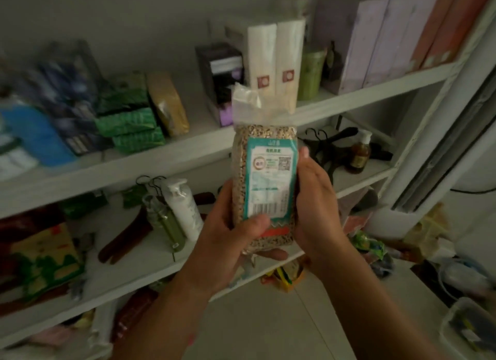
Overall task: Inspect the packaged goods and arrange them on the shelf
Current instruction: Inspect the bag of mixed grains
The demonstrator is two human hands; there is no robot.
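The clear vacuum-sealed plastic pack of brown grains stands upright between both hands: left hand fingers curl beneath it, thumb pressing its label; right hand clasps its right side

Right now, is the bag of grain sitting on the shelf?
No, the bag of grain is held upright in front of the shelf, with the left hand and the right hand gripping its sides.
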